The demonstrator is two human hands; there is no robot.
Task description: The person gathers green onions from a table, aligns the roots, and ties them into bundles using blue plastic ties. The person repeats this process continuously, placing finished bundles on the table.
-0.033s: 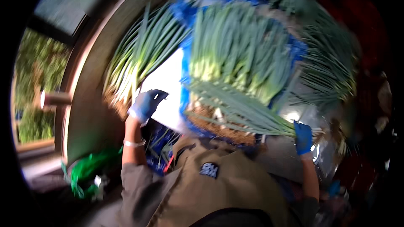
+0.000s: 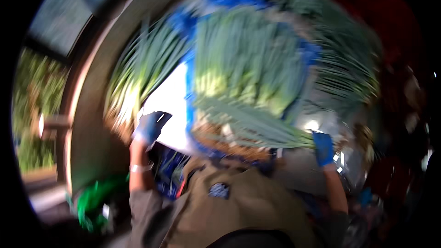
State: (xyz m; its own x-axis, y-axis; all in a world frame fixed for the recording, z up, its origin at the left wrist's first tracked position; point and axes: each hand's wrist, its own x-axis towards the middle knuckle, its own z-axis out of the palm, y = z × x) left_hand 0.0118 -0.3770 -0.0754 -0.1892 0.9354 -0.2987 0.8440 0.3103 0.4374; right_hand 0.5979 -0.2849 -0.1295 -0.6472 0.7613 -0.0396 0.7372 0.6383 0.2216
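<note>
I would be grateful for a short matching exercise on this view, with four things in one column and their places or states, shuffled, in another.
Things
1. Right hand
2. Bracelet
3. Left hand
4. Green plastic

Places or states
A. At the picture's lower left
B. By the white board
C. Closed around one end of a bunch of green stalks
D. On the left forearm

Right pairs: 1-C, 2-D, 3-B, 4-A

The gloves (image 2: 324,149) are blue, the spring onions (image 2: 250,50) green paling to white, the apron (image 2: 250,204) brown
</note>
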